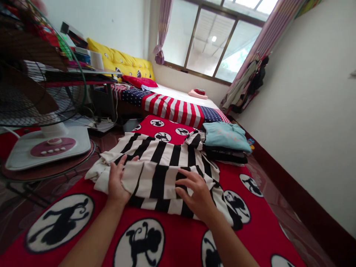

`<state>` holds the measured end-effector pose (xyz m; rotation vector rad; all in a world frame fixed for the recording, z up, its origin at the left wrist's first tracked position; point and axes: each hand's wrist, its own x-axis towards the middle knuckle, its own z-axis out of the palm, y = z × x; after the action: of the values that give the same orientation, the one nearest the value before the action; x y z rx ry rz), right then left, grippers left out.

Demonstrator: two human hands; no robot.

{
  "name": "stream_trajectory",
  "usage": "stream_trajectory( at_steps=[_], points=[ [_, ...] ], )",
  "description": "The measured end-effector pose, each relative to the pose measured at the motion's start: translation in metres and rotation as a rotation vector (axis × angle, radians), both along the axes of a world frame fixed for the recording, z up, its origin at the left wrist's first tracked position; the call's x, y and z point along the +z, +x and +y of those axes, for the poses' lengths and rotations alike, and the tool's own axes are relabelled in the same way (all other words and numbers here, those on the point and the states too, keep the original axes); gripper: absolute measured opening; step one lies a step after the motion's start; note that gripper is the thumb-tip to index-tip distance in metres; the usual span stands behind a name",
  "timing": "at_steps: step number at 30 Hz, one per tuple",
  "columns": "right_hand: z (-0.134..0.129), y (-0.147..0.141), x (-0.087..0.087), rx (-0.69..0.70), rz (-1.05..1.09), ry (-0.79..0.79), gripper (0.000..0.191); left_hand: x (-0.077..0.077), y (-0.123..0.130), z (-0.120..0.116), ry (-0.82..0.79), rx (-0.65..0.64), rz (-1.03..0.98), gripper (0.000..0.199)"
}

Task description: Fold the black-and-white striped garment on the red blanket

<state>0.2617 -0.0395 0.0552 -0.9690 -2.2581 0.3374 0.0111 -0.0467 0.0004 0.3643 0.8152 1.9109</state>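
Red blanket [180, 241] works as folding surface, striped garment [167, 154] spread on it. Left hand [118, 182] half-curled, holding flap [159, 181] by its end, probably keeping it straight. Right hand [196, 191] loosely open, fingertips on flap, can't tell if pinching. Folded stack [226, 137] beside.

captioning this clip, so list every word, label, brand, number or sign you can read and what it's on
No text can be read anywhere in this view.
Folded light blue top: faint orange-pink print, too blurred to read.
Stacked boxes at left: too small and blurred to tell any lettering.
Fan base: any markings near its buttons are too blurred.
Black-and-white striped garment: stripes only, no lettering visible.
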Motion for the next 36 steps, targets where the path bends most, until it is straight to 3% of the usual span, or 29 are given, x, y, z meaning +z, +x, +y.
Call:
stream_trajectory(
  at_steps=[3,5,10,13,18,20,22,25,27,30,32,34,36],
  points=[
    [0.008,0.028,-0.029,-0.191,0.105,-0.032,0.023,0.001,-0.019,-0.011,-0.111,-0.033,0.003,0.059],
    [0.016,0.054,-0.046,-0.302,0.068,-0.012,0.038,-0.004,-0.025,-0.012,-0.189,-0.03,0.137,0.062],
    [0.024,0.094,-0.07,-0.398,-0.127,0.042,0.062,-0.024,-0.027,-0.002,-0.403,0.019,0.87,0.072],
    [0.027,0.101,-0.07,-0.415,-0.129,0.08,0.047,-0.026,-0.027,0.005,-0.42,0.083,1.158,0.057],
    [0.025,0.111,-0.053,-0.463,0.035,0.263,0.016,-0.008,-0.039,0.023,-0.273,0.066,0.956,0.059],
    [0.018,0.114,-0.049,-0.426,0.057,0.322,0.014,-0.004,-0.051,0.032,-0.277,0.066,0.95,0.061],
    [0.009,0.115,-0.049,-0.303,-0.031,0.295,0.014,-0.005,-0.064,0.038,-0.31,0.064,1.054,0.058],
    [-0.004,0.11,-0.054,-0.088,-0.226,0.169,0.018,-0.008,-0.078,0.04,-0.394,0.072,1.33,0.049],
    [-0.01,0.105,-0.054,-0.032,-0.287,0.086,0.018,-0.007,-0.08,0.037,-0.439,0.132,1.543,0.041],
    [-0.01,0.095,-0.044,-0.085,-0.22,-0.023,0.015,0.002,-0.062,0.03,-0.385,0.318,1.79,0.038],
    [-0.004,0.089,-0.037,-0.17,-0.081,-0.048,0.017,0.009,-0.038,0.028,-0.252,0.357,1.842,0.036],
    [0.006,0.086,-0.035,-0.28,0.05,-0.024,0.018,0.015,-0.007,0.03,-0.071,0.224,1.818,0.03],
    [0.018,0.087,-0.04,-0.393,0.116,0.0,0.018,0.017,0.026,0.035,0.081,0.013,1.751,0.027]
  ],
)
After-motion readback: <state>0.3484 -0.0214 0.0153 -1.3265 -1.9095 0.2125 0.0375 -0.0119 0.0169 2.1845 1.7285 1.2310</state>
